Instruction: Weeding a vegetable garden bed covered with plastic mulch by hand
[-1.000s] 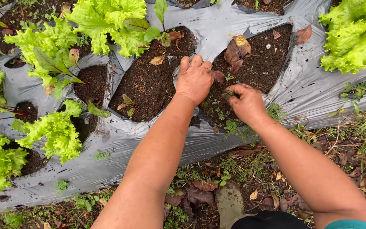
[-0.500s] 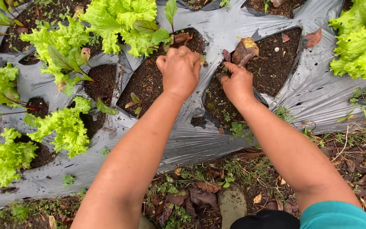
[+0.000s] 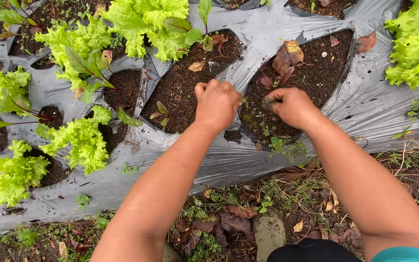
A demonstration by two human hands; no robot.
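My left hand (image 3: 217,104) hovers with curled fingers over the grey plastic sheet (image 3: 248,39) between two soil-filled holes. My right hand (image 3: 289,106) is closed at the near edge of the right soil hole (image 3: 316,73), pinching something small and dark, apparently a clump of soil or a weed; I cannot tell which. Dry brown leaves (image 3: 287,58) lie on that soil just beyond my right hand. The left soil hole (image 3: 180,92) holds a tiny seedling (image 3: 160,114). Whether my left hand holds anything is hidden.
Bright green lettuce plants (image 3: 141,24) grow at the top, another lettuce (image 3: 415,43) at the right, and more lettuce (image 3: 78,140) on the left. A red-stemmed leafy plant (image 3: 86,65) stands among them. Below the sheet lie weeds, dead leaves and a flat stone (image 3: 267,233).
Both hands have drawn back toward me from the far side of the holes. My right hand has closed into a pinch at the near edge of the right hole.
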